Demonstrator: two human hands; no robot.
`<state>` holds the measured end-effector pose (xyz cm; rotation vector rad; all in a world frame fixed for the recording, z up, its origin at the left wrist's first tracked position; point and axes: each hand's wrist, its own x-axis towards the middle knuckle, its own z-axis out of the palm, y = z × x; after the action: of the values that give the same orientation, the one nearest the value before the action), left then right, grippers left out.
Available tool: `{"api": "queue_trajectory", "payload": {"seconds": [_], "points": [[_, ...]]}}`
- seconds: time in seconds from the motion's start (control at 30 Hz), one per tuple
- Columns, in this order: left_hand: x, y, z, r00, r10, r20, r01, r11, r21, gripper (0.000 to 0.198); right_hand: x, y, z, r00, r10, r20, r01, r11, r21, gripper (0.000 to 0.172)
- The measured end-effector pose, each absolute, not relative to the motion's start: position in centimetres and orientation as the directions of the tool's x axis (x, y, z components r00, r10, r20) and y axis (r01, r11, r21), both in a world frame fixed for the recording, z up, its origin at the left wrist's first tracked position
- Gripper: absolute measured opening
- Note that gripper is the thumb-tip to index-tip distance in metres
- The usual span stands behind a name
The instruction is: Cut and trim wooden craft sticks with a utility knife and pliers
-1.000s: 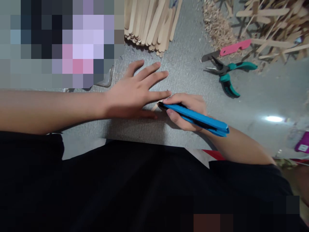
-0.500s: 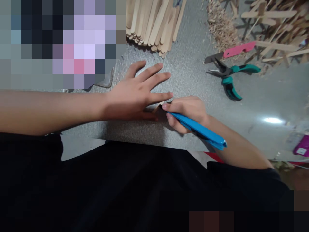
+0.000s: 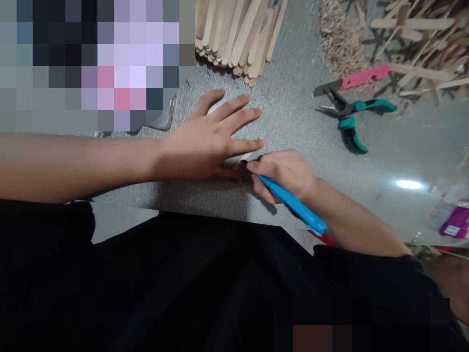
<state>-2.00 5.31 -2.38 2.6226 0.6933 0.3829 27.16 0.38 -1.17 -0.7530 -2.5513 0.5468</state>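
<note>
My left hand (image 3: 216, 132) lies palm down on the grey table with its fingers spread. A small piece of pale wooden stick (image 3: 246, 157) shows beside its index finger and thumb; most of it is hidden under the hand. In my right hand (image 3: 286, 173) is a blue utility knife (image 3: 293, 203), gripped with the fingers wrapped round its body. The knife slants, its dark front end at the stick between the left thumb and index finger, its rear end towards my body. The blade itself is too small to make out.
A bundle of wooden craft sticks (image 3: 234, 36) lies at the back. At the right are pliers with green handles (image 3: 348, 110), a pink-handled knife (image 3: 366, 77), a heap of wood shavings (image 3: 340, 41) and crossed stick pieces (image 3: 414, 23). A purple packet (image 3: 456, 222) is near the right edge.
The blue knife's rear end has swung left and a little towards my body, with the right wrist turning. My left hand keeps its place on the table.
</note>
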Motion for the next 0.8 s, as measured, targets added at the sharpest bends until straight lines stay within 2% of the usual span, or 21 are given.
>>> {"api": "queue_trajectory", "payload": {"seconds": [0.1, 0.2, 0.3, 0.37, 0.5, 0.67, 0.8], "points": [[-1.8, 5.3, -2.1, 0.818, 0.561, 0.126, 0.431, -0.743, 0.512, 0.076, 27.1, 0.2, -0.6, -0.777, 0.401, 0.486, 0.289, 0.912, -0.29, 0.019], [-1.6, 5.3, -1.8, 0.765, 0.636, 0.105, 0.446, -0.64, 0.626, 0.065, 27.0, -0.3, 0.0, -0.788, 0.288, 0.544, 0.188, 0.954, -0.233, 0.013], [-1.7, 5.3, -1.8, 0.764, 0.622, 0.171, 0.386, -0.652, 0.652, 0.062, 27.0, -0.8, 0.0, -0.797, 0.295, 0.527, 0.229, 0.955, -0.189, 0.005], [-1.8, 5.3, -1.9, 0.775, 0.598, 0.204, 0.359, -0.682, 0.638, 0.067, 26.9, -0.9, -0.4, -0.799, 0.35, 0.489, 0.296, 0.937, -0.186, 0.014], [-1.8, 5.3, -1.9, 0.765, 0.637, 0.096, 0.432, -0.618, 0.657, 0.066, 26.7, -0.9, -0.8, -0.805, 0.441, 0.397, 0.362, 0.895, -0.259, 0.033], [-1.9, 5.4, -2.0, 0.815, 0.564, 0.135, 0.386, -0.701, 0.6, 0.071, 26.6, -1.0, -0.5, -0.804, 0.431, 0.41, 0.369, 0.902, -0.224, 0.041], [-2.0, 5.7, -2.3, 0.797, 0.588, 0.142, 0.369, -0.659, 0.656, 0.07, 27.2, -0.9, -0.1, -0.85, 0.417, 0.322, 0.355, 0.905, -0.236, 0.044]]}}
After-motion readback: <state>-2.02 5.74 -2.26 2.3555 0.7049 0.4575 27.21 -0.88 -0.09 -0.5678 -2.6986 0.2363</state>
